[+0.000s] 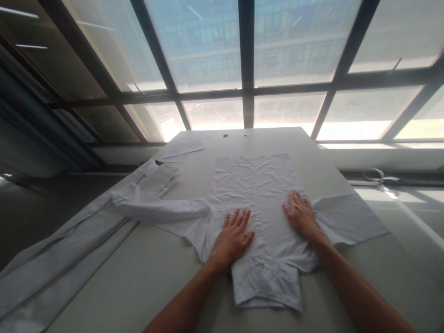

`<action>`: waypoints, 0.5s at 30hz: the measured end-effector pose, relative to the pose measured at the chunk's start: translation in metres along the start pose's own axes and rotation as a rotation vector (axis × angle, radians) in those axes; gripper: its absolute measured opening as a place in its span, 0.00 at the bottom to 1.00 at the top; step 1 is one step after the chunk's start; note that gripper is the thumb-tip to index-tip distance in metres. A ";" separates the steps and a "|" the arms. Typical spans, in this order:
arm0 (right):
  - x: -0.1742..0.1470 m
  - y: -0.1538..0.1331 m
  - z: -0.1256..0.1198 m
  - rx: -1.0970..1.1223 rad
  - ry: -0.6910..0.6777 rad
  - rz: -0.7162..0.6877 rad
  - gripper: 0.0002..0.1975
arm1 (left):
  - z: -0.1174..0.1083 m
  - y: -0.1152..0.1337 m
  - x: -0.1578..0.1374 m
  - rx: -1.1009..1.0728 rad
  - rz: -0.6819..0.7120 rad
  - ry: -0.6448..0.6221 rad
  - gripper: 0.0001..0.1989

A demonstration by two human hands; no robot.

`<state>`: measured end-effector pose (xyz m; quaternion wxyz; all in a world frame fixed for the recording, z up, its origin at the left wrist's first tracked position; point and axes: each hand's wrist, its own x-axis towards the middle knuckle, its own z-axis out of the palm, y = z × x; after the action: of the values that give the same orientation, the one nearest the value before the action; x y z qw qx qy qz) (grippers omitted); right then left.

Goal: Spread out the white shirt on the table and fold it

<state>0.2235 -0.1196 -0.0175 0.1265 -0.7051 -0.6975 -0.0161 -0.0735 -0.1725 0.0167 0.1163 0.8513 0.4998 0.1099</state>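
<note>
Nearest, both forearms [189, 296] run in from the bottom edge, which cuts them off, and between them a short squared end of the white garment [272, 222] points back toward the person; whether it is a collar, a cuff or a folded flap is hard to make out. The garment lies spread on the pale table [138, 273], gathered and wrinkled down its middle. The left hand [236, 233] rests flat on its left part, fingers a little spread, and the right hand [301, 212] lies flat near its right edge; neither grasps anything, both lie open, and the palms and the cloth beneath them are hidden. One wide panel reaches out to the right beyond the right hand, while a rolled length stretches left onto a heap of white cloth [69, 249], so that where one stops and the other begins cannot be told; the heap runs out of view at the lower left. Farther off, pale sheets [183, 148] lie by the table's left edge, with a dark oval spot [225, 135] near the far end. Beyond, a ring-shaped object [380, 179] sits at right, a shadowed curtain [45, 115] hangs at left, and a dark-framed window [247, 60] blurs the building [204, 37] outside
</note>
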 end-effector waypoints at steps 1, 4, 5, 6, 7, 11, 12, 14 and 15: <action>-0.001 -0.002 -0.001 0.008 0.007 0.002 0.31 | -0.001 0.002 0.000 0.004 -0.005 -0.002 0.35; -0.004 -0.014 -0.004 0.049 0.036 -0.015 0.29 | 0.000 0.011 0.005 0.034 -0.004 0.007 0.33; -0.006 -0.021 -0.005 0.070 0.040 -0.045 0.29 | 0.002 0.015 0.009 0.049 0.007 0.009 0.33; -0.009 -0.028 -0.005 0.091 0.037 -0.092 0.29 | 0.005 0.019 0.014 0.067 0.021 0.010 0.33; -0.011 -0.035 -0.005 0.109 0.023 -0.150 0.29 | 0.008 0.023 0.019 0.085 0.035 0.007 0.33; -0.019 -0.050 -0.001 0.110 -0.093 -0.321 0.29 | 0.024 0.030 0.037 0.155 0.063 -0.014 0.34; -0.019 -0.050 0.000 0.096 -0.115 -0.320 0.29 | 0.027 0.029 0.040 0.166 0.065 -0.013 0.36; -0.019 -0.048 0.001 0.072 -0.132 -0.283 0.30 | 0.027 0.021 0.040 0.183 0.063 -0.008 0.38; -0.019 -0.046 0.001 0.064 -0.134 -0.264 0.30 | 0.025 0.014 0.038 0.193 0.052 -0.007 0.39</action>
<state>0.1774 -0.1379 -0.0148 0.0988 -0.6025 -0.7911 0.0368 -0.0363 -0.1483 0.0002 0.0325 0.8716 0.4854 0.0610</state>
